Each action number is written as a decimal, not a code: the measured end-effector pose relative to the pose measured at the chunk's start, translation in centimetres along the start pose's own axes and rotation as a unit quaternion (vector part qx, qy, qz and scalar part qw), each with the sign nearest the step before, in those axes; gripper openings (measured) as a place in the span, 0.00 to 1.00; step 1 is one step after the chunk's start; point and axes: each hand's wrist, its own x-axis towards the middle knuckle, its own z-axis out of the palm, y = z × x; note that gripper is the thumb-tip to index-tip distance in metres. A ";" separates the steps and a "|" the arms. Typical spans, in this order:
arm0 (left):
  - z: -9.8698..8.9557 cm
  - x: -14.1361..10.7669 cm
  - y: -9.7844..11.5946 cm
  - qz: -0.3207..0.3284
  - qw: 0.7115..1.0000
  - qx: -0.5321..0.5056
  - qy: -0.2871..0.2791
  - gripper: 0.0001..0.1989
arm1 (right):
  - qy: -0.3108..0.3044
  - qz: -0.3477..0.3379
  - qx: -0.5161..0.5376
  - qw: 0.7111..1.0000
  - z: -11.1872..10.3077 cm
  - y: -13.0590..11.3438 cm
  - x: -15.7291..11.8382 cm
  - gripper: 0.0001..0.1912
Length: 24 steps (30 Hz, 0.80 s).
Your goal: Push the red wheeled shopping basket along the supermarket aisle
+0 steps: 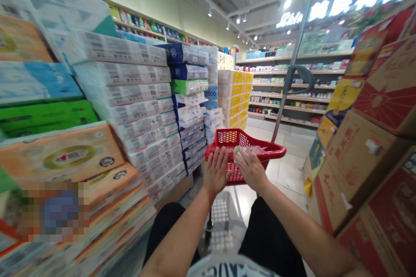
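Note:
Ahead of my legs is a red plastic shopping-cart basket (pixel 276 151) with a perforated wall and a tall metal pole at its right side. My left hand (pixel 215 172) rests at the near rim, its fingers stretched out and holding nothing. Close beside it, my right hand (pixel 251 169) curls over a small pale packet (pixel 239 150) at the same rim. The packet is partly covered by the fingers, and its kind is too blurred to tell.
High stacks of wrapped paper packs (pixel 146 95) line the left side. Orange tissue packs (pixel 68 151) are nearer. Cardboard cartons (pixel 360 151) pile up on the right. Shelves of goods (pixel 292 82) cross the far end. Pale floor (pixel 286 173) runs beyond the cart.

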 end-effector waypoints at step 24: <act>0.3 1.3 0.4 -0.012 0.999 -0.032 0.002 0.28 | 0.034 0.121 -0.023 0.992 0.5 -0.2 1.3 0.14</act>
